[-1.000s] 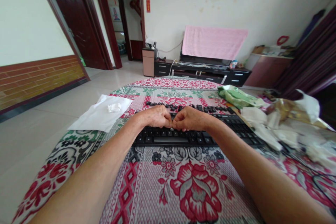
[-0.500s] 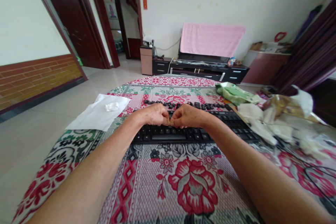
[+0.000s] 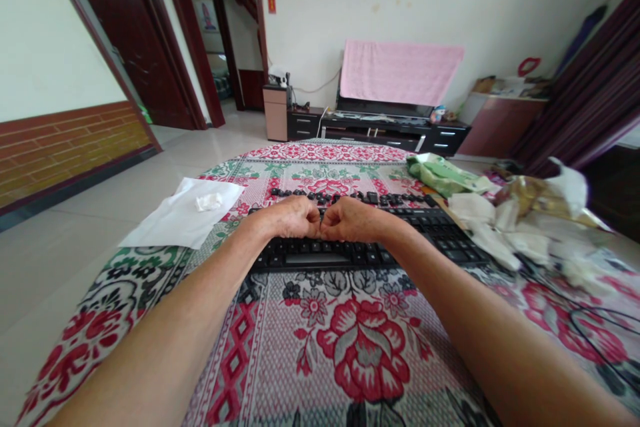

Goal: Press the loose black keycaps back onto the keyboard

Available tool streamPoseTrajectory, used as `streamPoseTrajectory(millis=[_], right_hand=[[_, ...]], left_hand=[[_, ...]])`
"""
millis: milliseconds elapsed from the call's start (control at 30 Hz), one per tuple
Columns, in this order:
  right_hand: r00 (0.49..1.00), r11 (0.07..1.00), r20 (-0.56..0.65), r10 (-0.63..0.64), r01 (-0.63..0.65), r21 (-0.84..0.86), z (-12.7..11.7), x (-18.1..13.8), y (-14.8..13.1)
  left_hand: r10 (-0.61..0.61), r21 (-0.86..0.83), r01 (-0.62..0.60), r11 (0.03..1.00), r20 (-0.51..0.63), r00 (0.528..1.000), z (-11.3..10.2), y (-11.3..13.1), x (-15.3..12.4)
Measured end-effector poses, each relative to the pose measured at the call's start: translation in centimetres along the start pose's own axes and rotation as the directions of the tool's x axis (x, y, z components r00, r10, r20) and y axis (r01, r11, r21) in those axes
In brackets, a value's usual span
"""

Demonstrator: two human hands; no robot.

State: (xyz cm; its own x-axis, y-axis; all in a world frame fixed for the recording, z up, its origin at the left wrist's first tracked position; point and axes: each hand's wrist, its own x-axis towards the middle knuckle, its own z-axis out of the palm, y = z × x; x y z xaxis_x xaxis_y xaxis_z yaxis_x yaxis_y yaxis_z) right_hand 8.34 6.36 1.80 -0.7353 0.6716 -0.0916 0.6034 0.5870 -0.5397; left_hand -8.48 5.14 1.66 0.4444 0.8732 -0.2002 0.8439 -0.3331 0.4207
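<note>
A black keyboard lies across the patterned tablecloth in front of me. Over its middle, my left hand and my right hand meet with their fingertips pinched close together. Both are closed, and whatever sits between the fingers is too small or hidden to make out. Part of the key rows lies out of sight under the hands. Along the keyboard's far side runs a row of loose black keycaps.
A white sheet with a crumpled white tissue lies at the left. To the right are a green plastic bag, whitish cloths and a black cable. A low TV cabinet stands beyond the table.
The view has shifted slightly. Both hands stay pinched together over the middle of the keyboard, with only small finger movement.
</note>
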Motion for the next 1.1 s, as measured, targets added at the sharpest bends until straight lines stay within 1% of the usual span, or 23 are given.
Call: streamPoseTrajectory(millis=[200,533,667,800,900,967,1033,1100], right_hand=[[0.999,0.999,0.008,0.033,-0.033,-0.011,0.1,-0.1,0.0],[1.000,1.000,0.003,-0.009,0.009,0.020,0.2,-0.1,0.3],[0.997,0.998,-0.037,-0.060,0.060,-0.002,0.4,-0.2,0.6],[0.989,0.995,-0.116,-0.088,0.081,-0.061,0.9,-0.5,0.5],[0.978,0.985,-0.161,-0.136,0.117,-0.125,1.1,-1.1,0.1],[0.972,0.978,-0.174,-0.160,0.131,-0.164,1.3,-1.5,-0.2],[0.965,0.971,-0.196,-0.177,0.139,-0.196,1.5,-2.0,-0.5],[0.949,0.964,-0.241,-0.204,0.153,-0.217,1.8,-2.5,-0.6]], left_hand=[[0.018,0.042,-0.018,0.999,0.004,1.000,-0.3,0.4,-0.4],[0.069,0.014,-0.069,0.998,0.007,0.998,-0.1,-0.3,-0.2],[0.078,0.044,-0.078,0.996,0.001,0.997,-0.2,-0.3,-0.1],[0.093,0.046,-0.093,0.995,0.014,0.996,-0.2,-0.2,0.1],[0.039,-0.001,-0.039,0.999,0.055,0.998,-0.2,0.1,0.2],[-0.014,0.000,0.014,1.000,0.076,0.997,-0.2,0.5,0.1],[-0.060,0.052,0.056,0.997,0.062,0.996,-0.1,1.0,0.0],[-0.079,0.131,0.078,0.988,0.008,0.997,-0.1,1.6,-0.3]])
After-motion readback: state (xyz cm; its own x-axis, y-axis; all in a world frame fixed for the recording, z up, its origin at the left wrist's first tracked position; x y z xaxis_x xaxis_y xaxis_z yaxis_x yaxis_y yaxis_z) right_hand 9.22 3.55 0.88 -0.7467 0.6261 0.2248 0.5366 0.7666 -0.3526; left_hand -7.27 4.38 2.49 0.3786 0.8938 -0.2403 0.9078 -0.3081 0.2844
